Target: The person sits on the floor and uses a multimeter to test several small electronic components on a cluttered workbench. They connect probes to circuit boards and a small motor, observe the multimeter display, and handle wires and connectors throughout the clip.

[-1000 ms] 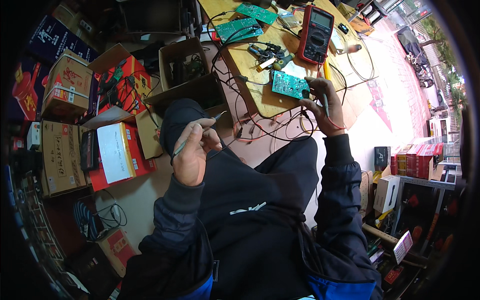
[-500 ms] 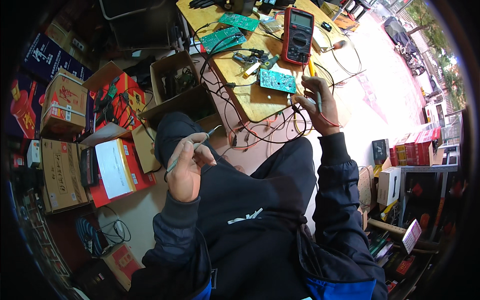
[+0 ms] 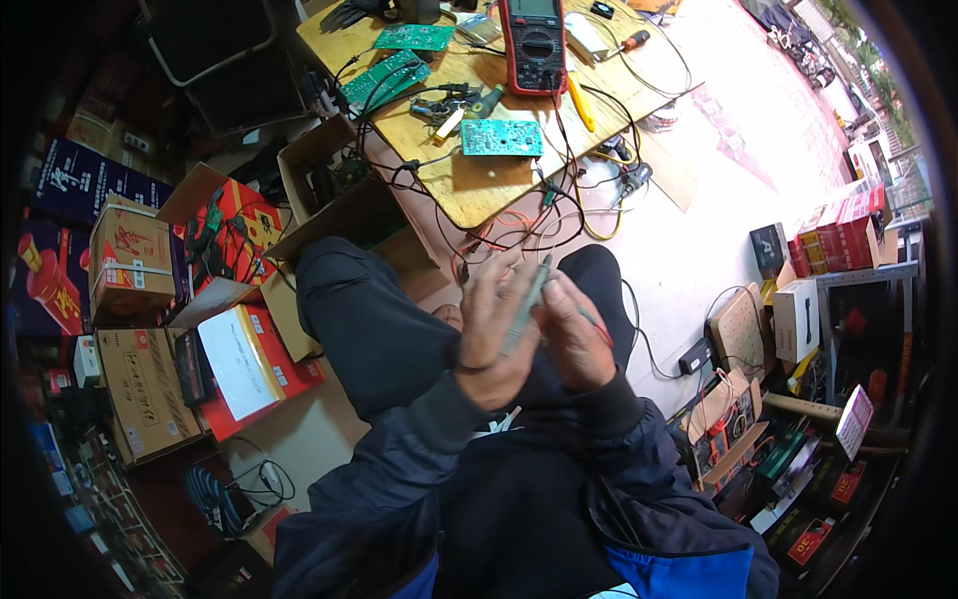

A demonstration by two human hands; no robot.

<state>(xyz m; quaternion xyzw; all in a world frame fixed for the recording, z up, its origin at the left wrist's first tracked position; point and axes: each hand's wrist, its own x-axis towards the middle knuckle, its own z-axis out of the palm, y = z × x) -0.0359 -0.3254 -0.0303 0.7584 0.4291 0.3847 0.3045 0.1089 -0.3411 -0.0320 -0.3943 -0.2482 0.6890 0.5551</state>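
Both my hands are close together above my lap, slightly blurred. In my left hand (image 3: 491, 324) a slim grey-green test probe (image 3: 522, 311) lies across the fingers, its dark tip towards the table. My right hand (image 3: 581, 341) is closed beside it, the thumb near the probe's tip; a short red lead (image 3: 599, 327) runs along it, and most of what it grips is hidden. Beyond them, a green circuit board (image 3: 502, 138) rests near the front of the wooden table (image 3: 449, 192). Behind it is a red and black multimeter (image 3: 537, 55), with leads running down from it.
Two more green boards (image 3: 414, 38) and a green-handled screwdriver (image 3: 486, 103) lie on the table. A yellow tool (image 3: 581, 103) is beside the multimeter. Black cables (image 3: 544, 240) hang over the front edge. Cardboard boxes (image 3: 148, 389) are stacked left; shelves with red boxes (image 3: 843, 232) stand right.
My right hand has come back from beside the circuit board to my lap. My left hand has moved right to meet it. The view has shifted, so the table sits further up and left.
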